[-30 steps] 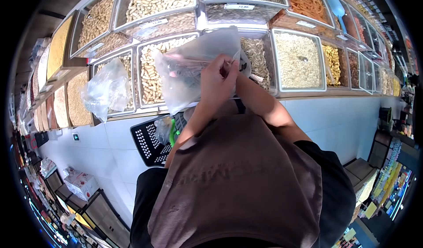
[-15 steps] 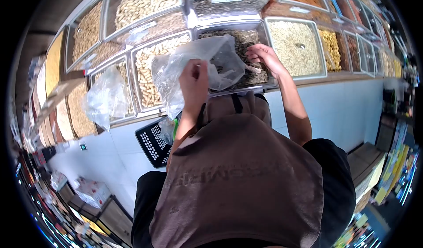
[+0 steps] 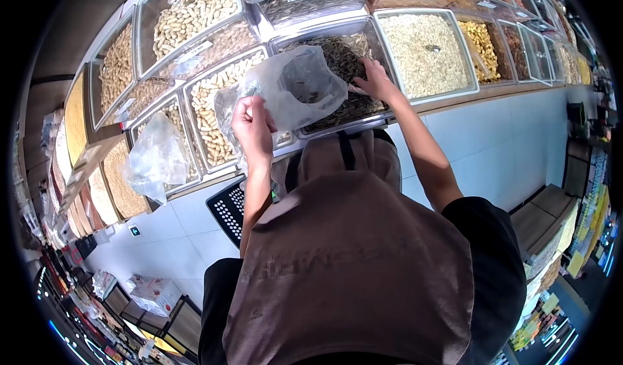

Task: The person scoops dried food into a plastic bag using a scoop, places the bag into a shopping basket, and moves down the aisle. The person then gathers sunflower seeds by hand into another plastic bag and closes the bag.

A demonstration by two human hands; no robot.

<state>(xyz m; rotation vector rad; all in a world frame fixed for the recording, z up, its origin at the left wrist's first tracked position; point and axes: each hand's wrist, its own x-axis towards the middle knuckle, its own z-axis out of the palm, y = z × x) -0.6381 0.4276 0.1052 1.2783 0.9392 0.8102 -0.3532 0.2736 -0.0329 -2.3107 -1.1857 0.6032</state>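
My left hand is closed on the edge of a clear plastic bag. The bag's mouth gapes toward the right, over a bin of dark seeds, with a few dark seeds visible inside. My right hand reaches into the right side of that bin, its fingertips down at the seeds; whether it holds any is hidden. Left of the seed bin is a bin of peanuts in shells, partly covered by the bag.
A second plastic bag lies on a bin at the left. Pale flat seeds fill the bin right of my right hand. A black basket stands low beside my left forearm. More peanuts are behind.
My left hand has moved left with the bag, whose mouth now shows wider. My right hand has shifted slightly left, its fingers now lower in the seeds. The whole view has shifted a little.
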